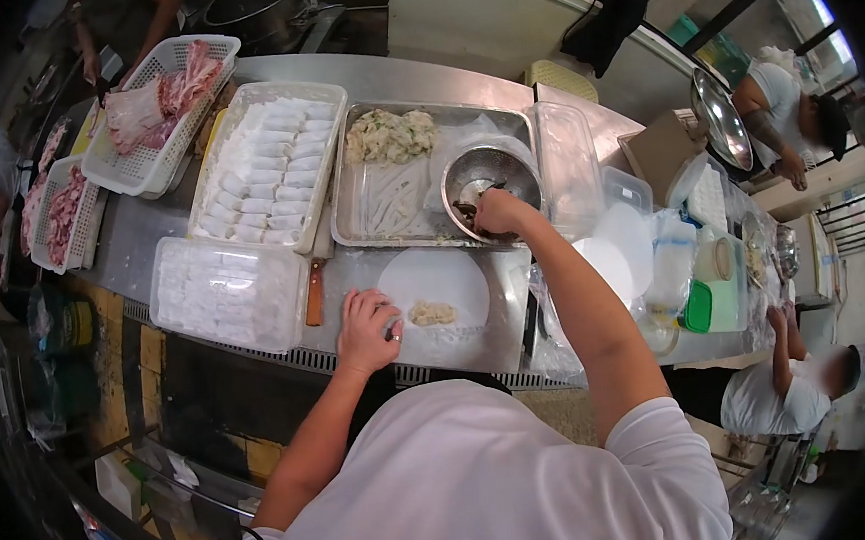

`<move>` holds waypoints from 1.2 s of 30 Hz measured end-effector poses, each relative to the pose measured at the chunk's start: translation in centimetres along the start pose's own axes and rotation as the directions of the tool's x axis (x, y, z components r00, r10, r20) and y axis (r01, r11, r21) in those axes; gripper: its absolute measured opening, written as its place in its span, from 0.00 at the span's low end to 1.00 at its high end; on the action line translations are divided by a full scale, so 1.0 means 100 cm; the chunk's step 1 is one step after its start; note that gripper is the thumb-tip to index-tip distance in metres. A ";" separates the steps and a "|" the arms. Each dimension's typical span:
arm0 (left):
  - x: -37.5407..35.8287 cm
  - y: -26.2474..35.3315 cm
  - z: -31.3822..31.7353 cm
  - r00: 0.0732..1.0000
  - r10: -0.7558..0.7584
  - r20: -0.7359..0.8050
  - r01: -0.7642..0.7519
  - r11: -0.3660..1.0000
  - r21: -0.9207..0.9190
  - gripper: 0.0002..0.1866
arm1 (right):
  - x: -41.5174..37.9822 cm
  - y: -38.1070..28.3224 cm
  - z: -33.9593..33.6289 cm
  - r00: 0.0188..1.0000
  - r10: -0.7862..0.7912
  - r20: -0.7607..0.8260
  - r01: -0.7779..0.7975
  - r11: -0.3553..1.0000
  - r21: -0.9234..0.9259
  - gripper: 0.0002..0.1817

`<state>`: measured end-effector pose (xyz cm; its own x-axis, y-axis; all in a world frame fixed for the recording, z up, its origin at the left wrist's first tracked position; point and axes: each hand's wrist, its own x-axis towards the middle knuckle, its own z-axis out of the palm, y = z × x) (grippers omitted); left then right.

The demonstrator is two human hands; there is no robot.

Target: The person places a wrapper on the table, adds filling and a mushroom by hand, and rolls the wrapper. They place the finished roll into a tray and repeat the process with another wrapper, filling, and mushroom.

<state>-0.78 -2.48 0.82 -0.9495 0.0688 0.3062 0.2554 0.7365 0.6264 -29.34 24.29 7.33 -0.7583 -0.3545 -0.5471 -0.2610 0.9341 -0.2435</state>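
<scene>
My right hand (495, 212) reaches into a steel bowl (513, 164) that holds dark pieces; its fingertips are bent down among them. The bowl stands in a metal tray (347, 201), with a heap of pale green-flecked filling (388, 136) at the tray's back left. My left hand (367, 333) rests at the left edge of a round white wrapper (463, 278), its fingers curled round a small greyish object that is mostly hidden. A small strip of filling (433, 313) lies on the wrapper's lower part.
White rolls fill a tray (333, 96) at the left, beside a lidded container (163, 289) and a knife (315, 293). Baskets of raw meat (226, 46) stand farther left. Wrappers (619, 242) and a green lid (697, 307) lie right. Other people (782, 396) work nearby.
</scene>
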 end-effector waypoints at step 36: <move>0.000 -0.001 0.000 1.000 -0.004 -0.008 0.003 1.000 -0.016 0.12 | 0.005 0.025 -0.023 0.928 -0.126 -0.351 0.003 0.944 -0.330 0.12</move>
<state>-0.77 -2.58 0.73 -0.9489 0.0610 0.3095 0.2551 0.7257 0.6390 -31.71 26.53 8.28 -0.8803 -0.4318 -0.1964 -0.4460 0.8944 0.0328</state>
